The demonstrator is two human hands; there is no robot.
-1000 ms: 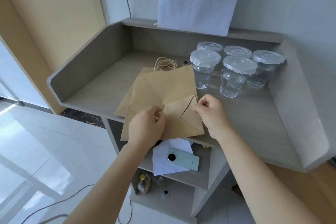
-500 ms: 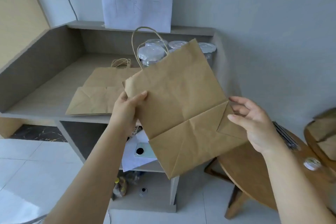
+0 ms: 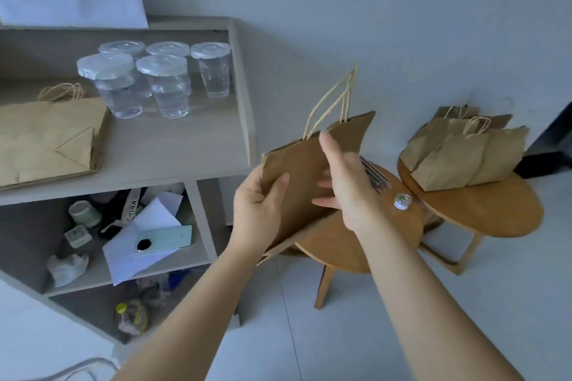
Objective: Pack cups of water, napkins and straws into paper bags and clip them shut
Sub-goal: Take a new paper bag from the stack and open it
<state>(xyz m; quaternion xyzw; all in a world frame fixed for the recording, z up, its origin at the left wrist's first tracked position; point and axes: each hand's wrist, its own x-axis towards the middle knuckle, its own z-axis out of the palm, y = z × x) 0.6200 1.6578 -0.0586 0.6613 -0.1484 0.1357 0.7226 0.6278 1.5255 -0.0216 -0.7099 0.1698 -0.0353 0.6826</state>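
Observation:
A flat brown paper bag (image 3: 301, 176) with twine handles hangs upright above a round wooden stool (image 3: 346, 244). My left hand (image 3: 258, 210) pinches its near left edge, and my right hand (image 3: 351, 182) lies flat against its right face with the fingers spread. Several lidded clear cups of water (image 3: 161, 80) stand at the back of the grey shelf top (image 3: 173, 148). More flat paper bags (image 3: 46, 139) lie on the shelf's left side. Dark straws (image 3: 376, 175) lie on the stool just behind my right hand.
A second round stool (image 3: 483, 210) at right carries folded-over paper bags (image 3: 461, 151). A small round container (image 3: 401, 201) sits on the near stool. Lower shelves hold a phone (image 3: 164, 240), white paper and clutter. A white sheet hangs on the wall.
The bag came off the shelf pile and swung right to above the stool, turning upright and edge-on. The view turned right, and my right hand shifted from its bottom corner to its side.

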